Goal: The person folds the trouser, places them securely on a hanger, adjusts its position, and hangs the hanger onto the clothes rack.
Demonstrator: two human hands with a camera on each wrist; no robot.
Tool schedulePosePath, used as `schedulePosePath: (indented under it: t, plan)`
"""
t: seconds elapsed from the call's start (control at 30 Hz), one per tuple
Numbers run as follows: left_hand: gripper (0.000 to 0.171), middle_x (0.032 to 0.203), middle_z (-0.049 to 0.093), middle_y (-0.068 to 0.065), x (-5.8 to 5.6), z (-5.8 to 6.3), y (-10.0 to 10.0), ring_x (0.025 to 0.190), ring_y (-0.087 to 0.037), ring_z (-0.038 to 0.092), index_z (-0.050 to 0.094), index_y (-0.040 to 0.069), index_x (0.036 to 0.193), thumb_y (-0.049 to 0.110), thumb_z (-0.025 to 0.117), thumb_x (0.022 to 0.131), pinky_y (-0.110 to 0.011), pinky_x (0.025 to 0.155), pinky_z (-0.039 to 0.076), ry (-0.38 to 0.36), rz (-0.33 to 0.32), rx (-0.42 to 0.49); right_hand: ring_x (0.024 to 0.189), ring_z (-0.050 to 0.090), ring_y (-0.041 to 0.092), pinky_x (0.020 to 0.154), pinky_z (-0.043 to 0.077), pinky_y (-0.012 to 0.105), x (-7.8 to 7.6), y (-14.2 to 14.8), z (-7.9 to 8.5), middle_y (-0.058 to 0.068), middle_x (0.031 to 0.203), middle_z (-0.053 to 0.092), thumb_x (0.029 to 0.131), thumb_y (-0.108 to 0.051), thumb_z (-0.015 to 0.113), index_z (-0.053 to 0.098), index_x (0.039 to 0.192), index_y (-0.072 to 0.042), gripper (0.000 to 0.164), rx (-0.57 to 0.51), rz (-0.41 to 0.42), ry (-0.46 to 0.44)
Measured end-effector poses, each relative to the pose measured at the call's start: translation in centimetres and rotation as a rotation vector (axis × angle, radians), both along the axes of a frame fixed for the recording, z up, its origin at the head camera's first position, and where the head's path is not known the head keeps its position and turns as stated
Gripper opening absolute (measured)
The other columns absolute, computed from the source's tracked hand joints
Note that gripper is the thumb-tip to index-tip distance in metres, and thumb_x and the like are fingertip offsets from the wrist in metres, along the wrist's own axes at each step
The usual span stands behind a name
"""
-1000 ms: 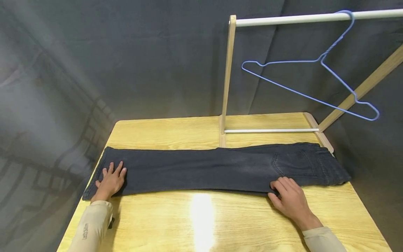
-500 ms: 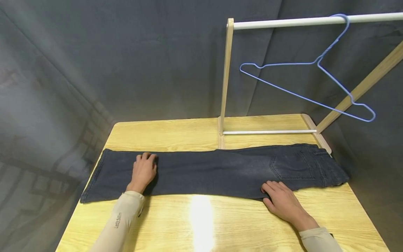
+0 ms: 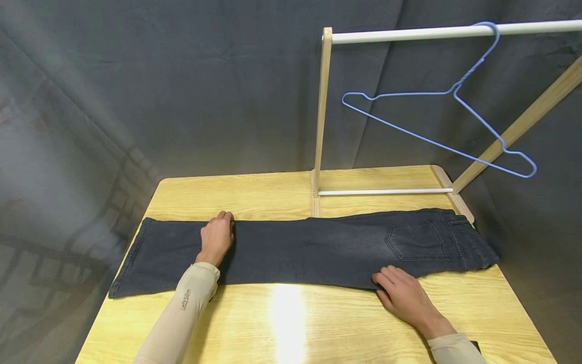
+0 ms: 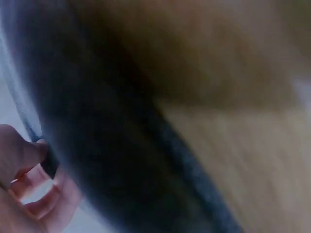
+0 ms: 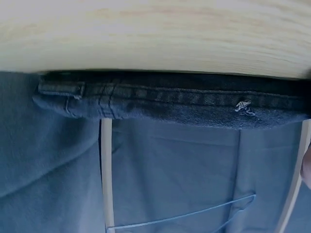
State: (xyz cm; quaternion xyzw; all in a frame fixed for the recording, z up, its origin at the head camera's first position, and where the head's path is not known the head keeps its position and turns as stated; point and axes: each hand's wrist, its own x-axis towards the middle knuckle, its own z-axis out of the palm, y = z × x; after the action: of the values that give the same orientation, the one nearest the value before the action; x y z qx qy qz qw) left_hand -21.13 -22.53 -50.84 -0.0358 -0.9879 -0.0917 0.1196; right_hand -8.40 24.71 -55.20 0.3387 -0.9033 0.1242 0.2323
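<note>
Dark jeans [image 3: 291, 253], folded lengthwise, lie flat across the wooden table, hems at the left and back pocket at the right. My left hand [image 3: 217, 237] reaches over the leg to its far edge. In the left wrist view, thumb and fingers [image 4: 63, 194] pinch a dark fold of the cloth. At the near edge, below the pocket, my right hand [image 3: 404, 298] grips the fabric with its fingers on top and thumb in front. Only a sliver of that hand shows in the right wrist view, where the jeans' stitched edge [image 5: 194, 104] runs across.
A rack with a white rail [image 3: 409, 33] and wooden posts [image 3: 322, 111] stands at the table's back right. From the rail hangs a blue wire hanger [image 3: 409, 134]. Grey curtain [image 3: 204, 101] surrounds the wooden table [image 3: 236, 323] at the back and sides.
My left hand has moved right and away from the hem, from lying spread on the leg to pinching its far edge. My right hand has shifted slightly left along the near edge.
</note>
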Motion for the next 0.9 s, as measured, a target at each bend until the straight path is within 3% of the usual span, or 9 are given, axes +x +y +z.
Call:
schedulePosePath:
  t: [0.1, 0.2, 0.27, 0.33, 0.47, 0.63, 0.73, 0.83, 0.9]
  plan:
    - [0.007, 0.086, 0.065, -0.009, -0.27, -0.08, -0.02, 0.074, -0.033, 0.065, 0.067, 0.009, 0.091, 0.010, 0.063, 0.096, -0.051, 0.058, 0.053, 0.036, 0.007, 0.014, 0.072, 0.046, 0.006, 0.068, 0.044, 0.027, 0.01, 0.06, -0.18, -0.009, 0.081, 0.052, 0.108, -0.043, 0.027, 0.061, 0.088, -0.019, 0.047, -0.016, 0.020, 0.003]
    - [0.008, 0.086, 0.065, -0.008, -0.53, -0.33, 0.03, 0.075, -0.032, 0.065, 0.068, 0.010, 0.091, 0.012, 0.063, 0.096, -0.051, 0.060, 0.053, 0.012, 0.017, 0.010, 0.072, 0.044, 0.003, 0.069, 0.044, 0.025, 0.14, 0.28, -0.45, -0.011, 0.082, 0.051, 0.103, -0.034, 0.048, 0.061, 0.088, -0.020, 0.024, 0.004, 0.026, -0.035]
    - [0.008, 0.087, 0.066, -0.008, -0.64, -0.46, 0.07, 0.076, -0.033, 0.066, 0.068, 0.009, 0.092, 0.014, 0.064, 0.096, -0.052, 0.061, 0.053, -0.014, 0.034, -0.002, 0.073, 0.045, 0.003, 0.069, 0.044, 0.025, 0.25, 0.44, -0.60, -0.011, 0.083, 0.051, 0.092, -0.025, 0.064, 0.062, 0.089, -0.020, 0.006, 0.010, 0.019, -0.059]
    - [0.008, 0.090, 0.066, -0.008, -0.68, -0.53, 0.17, 0.078, -0.034, 0.065, 0.068, 0.009, 0.093, 0.015, 0.063, 0.097, -0.053, 0.062, 0.053, -0.048, 0.051, -0.018, 0.074, 0.047, 0.002, 0.073, 0.047, 0.027, 0.30, 0.59, -0.67, -0.011, 0.083, 0.052, 0.079, -0.019, 0.072, 0.062, 0.090, -0.020, 0.014, 0.012, 0.010, -0.066]
    - [0.008, 0.095, 0.066, -0.010, -0.67, -0.43, 0.29, 0.082, -0.035, 0.064, 0.067, 0.009, 0.096, 0.015, 0.062, 0.098, -0.055, 0.063, 0.053, -0.073, 0.069, -0.046, 0.073, 0.047, 0.003, 0.073, 0.048, 0.027, 0.15, 0.73, -0.73, -0.011, 0.083, 0.054, 0.093, -0.025, 0.064, 0.063, 0.091, -0.020, 0.006, -0.032, 0.050, -0.047]
    - [0.007, 0.094, 0.066, -0.010, -0.69, -0.20, 0.01, 0.084, -0.035, 0.063, 0.068, 0.007, 0.095, 0.013, 0.063, 0.096, -0.055, 0.064, 0.054, -0.022, 0.113, -0.038, 0.070, 0.044, 0.002, 0.066, 0.043, 0.023, -0.18, 0.61, -0.63, -0.011, 0.081, 0.054, 0.106, -0.035, 0.043, 0.065, 0.089, -0.019, 0.032, -0.112, 0.132, -0.011]
    - [0.009, 0.098, 0.067, -0.011, -0.72, -0.15, -0.03, 0.087, -0.035, 0.063, 0.069, 0.008, 0.098, 0.014, 0.063, 0.095, -0.056, 0.065, 0.054, -0.051, 0.124, -0.042, 0.071, 0.044, 0.001, 0.064, 0.042, 0.020, -0.18, 0.54, -0.61, -0.012, 0.082, 0.054, 0.103, -0.032, 0.049, 0.064, 0.090, -0.020, 0.023, -0.086, 0.127, -0.029]
    - [0.020, 0.114, 0.064, -0.016, -0.72, -0.26, 0.32, 0.101, -0.040, 0.061, 0.066, 0.008, 0.115, 0.012, 0.060, 0.097, -0.059, 0.076, 0.053, -0.148, 0.107, -0.094, 0.073, 0.049, 0.001, 0.070, 0.049, 0.023, -0.03, 0.69, -0.60, -0.013, 0.085, 0.055, 0.093, -0.025, 0.064, 0.064, 0.092, -0.021, 0.004, -0.036, 0.088, -0.051]
    - [0.029, 0.123, 0.059, -0.019, -0.70, -0.47, 0.82, 0.111, -0.044, 0.055, 0.061, 0.008, 0.126, 0.010, 0.059, 0.097, -0.061, 0.085, 0.049, -0.191, 0.078, -0.130, 0.073, 0.049, 0.001, 0.071, 0.050, 0.025, 0.01, 0.81, -0.56, -0.013, 0.085, 0.055, 0.084, -0.020, 0.071, 0.064, 0.092, -0.022, 0.011, -0.024, 0.060, -0.063]
